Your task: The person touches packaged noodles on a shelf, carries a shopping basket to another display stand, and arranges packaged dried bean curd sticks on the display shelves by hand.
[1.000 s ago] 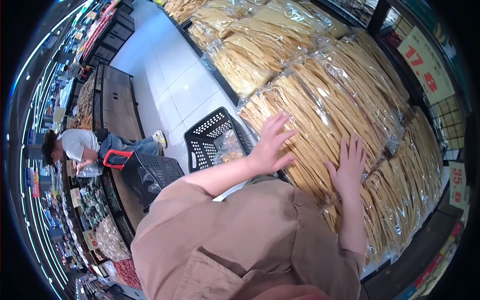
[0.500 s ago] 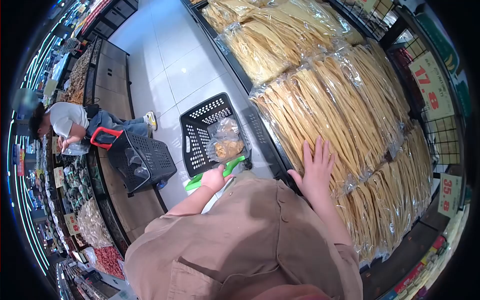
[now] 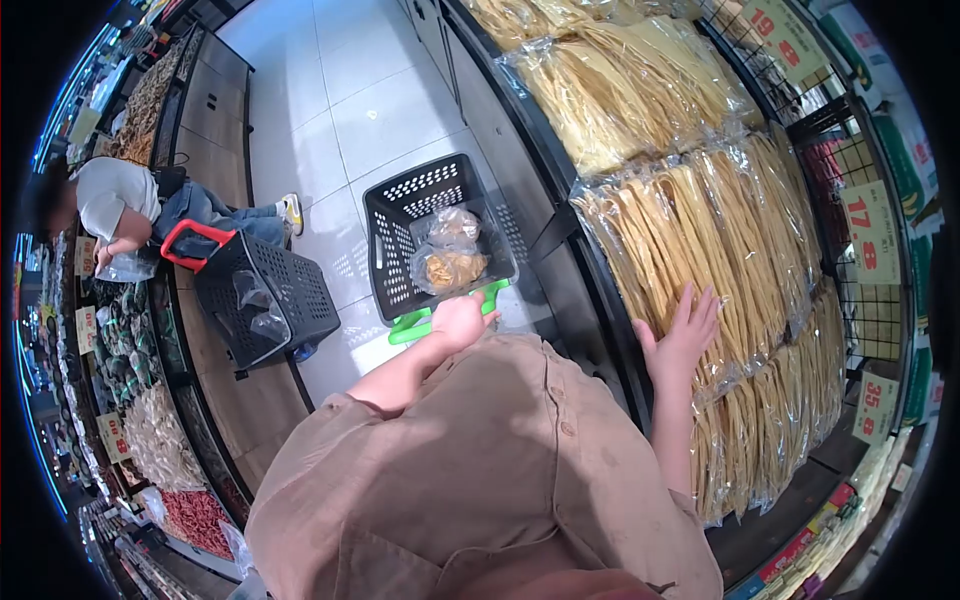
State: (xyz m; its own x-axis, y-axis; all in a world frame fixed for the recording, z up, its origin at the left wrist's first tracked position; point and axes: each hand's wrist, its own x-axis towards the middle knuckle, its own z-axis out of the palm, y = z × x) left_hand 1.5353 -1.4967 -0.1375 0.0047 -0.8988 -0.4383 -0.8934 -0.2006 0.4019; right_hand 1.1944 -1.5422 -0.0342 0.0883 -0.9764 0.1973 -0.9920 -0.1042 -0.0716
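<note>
My left hand (image 3: 460, 320) is closed around the green handle (image 3: 410, 327) of a black shopping basket (image 3: 388, 225). Inside the basket lie two clear plastic bags: one holds yellow-brown pieces (image 3: 452, 270), and what fills the paler bag (image 3: 454, 227) is unclear. On the other side my right hand (image 3: 682, 340) has its fingers spread, over the near edge of a display of bagged long yellowish strips, like dried bean curd sticks (image 3: 700, 250). It grips none of the bags; whether it touches the plastic is hard to tell. More such bags (image 3: 625, 95) lie further along.
A person (image 3: 120, 205) bends over the left-hand shelf, beside a second black basket with a red handle (image 3: 200, 236). Tiled floor (image 3: 330, 110) runs between the two displays. Price signs, one reading 17.8 (image 3: 866, 232), hang on the wire grid at right.
The bagged strips and my right hand have shifted right in view. My left hand, still on the green handle, appears slightly higher and further right with the basket.
</note>
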